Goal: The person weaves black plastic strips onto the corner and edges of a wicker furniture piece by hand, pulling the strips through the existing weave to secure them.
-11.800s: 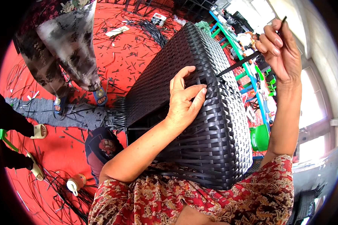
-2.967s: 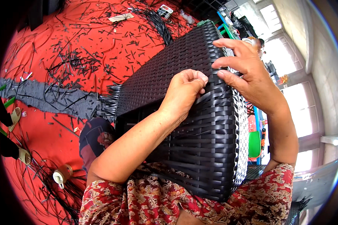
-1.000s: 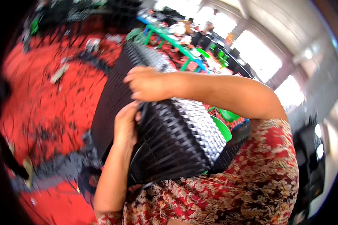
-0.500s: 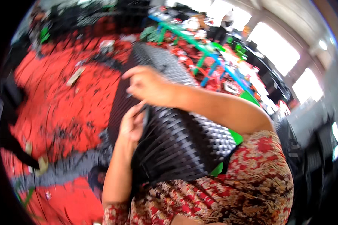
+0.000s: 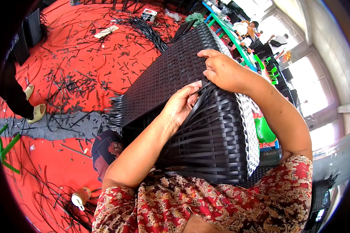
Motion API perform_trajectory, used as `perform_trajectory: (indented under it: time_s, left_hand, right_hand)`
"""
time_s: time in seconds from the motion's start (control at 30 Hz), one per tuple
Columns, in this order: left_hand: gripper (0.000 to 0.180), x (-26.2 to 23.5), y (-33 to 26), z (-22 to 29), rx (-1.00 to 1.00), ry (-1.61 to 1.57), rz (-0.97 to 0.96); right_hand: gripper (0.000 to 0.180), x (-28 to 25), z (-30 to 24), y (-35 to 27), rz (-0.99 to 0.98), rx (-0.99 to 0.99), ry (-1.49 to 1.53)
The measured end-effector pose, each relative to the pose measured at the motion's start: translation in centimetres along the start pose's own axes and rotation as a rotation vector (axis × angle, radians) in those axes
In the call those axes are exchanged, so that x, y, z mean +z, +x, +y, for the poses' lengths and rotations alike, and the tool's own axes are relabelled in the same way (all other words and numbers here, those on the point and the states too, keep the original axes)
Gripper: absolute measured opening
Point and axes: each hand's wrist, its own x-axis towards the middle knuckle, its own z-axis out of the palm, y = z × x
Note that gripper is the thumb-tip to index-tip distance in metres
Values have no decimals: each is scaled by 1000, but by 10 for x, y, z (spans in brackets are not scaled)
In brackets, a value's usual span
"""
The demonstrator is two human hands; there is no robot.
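Big black woven wicker piece (image 5: pixel 175 77), box-like, lies tipped across the person's lap, long top face running away, near end face toward the chest; it is the landmark here. Left hand (image 5: pixel 181 105) sits at the top corner of the near end face, fingers curled narrow, pinching loose black strips (image 5: pixel 200 106) that fan down from that corner. Right hand (image 5: pixel 221 72) is just above it on the top edge of the wicker piece, fingers bent and closed on the same bundle where it meets the edge, thumb side down; the two hands are nearly touching. Whether a tool is in either hand: cannot tell, none visible. Judged step: tensioning and tucking a strip at that corner. To do it well, keep the right hand pinning the strip at the edge so the finished weave does not slacken, let the left feed one strip flat, not twisted, under the next cross band, pull snug toward the chest, line it up beside the neighbouring rows. Risk as I read it: the loose fan tangling, or a gap at the corner. Left of the wicker piece, red floor (image 5: pixel 66 46) littered with cut black offcuts, a grey mat (image 5: pixel 46 124), another person's sandalled foot (image 5: pixel 35 112); a small bottle (image 5: pixel 81 197) below-left, near the knee. Right of it, green furniture (image 5: pixel 264 132).
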Motion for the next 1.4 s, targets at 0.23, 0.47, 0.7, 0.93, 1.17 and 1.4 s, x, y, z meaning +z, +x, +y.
perform_trajectory:
  time_s: [0.23, 0.47, 0.7, 0.93, 1.17, 1.4]
  left_hand:
    - [20, -6, 3, 3, 27, -17, -13]
    - [16, -15, 11, 1, 132, 25, 13]
    - [15, -15, 7, 5, 195, -2, 16]
    - [11, -4, -4, 4, 239, 21, 61]
    - [9, -2, -3, -2, 215, 19, 128]
    - [9, -9, -4, 8, 223, 142, -8]
  right_hand:
    - [31, -2, -5, 10, -68, 9, -356]
    - [30, -5, -2, 22, -205, 60, -365]
    - [26, 7, -7, 25, -229, 83, -363]
    - [26, -6, -19, 25, -396, 317, -201]
    - [29, -6, -18, 25, -527, 263, -364]
    - [24, 28, 1, 8, -52, -47, -507]
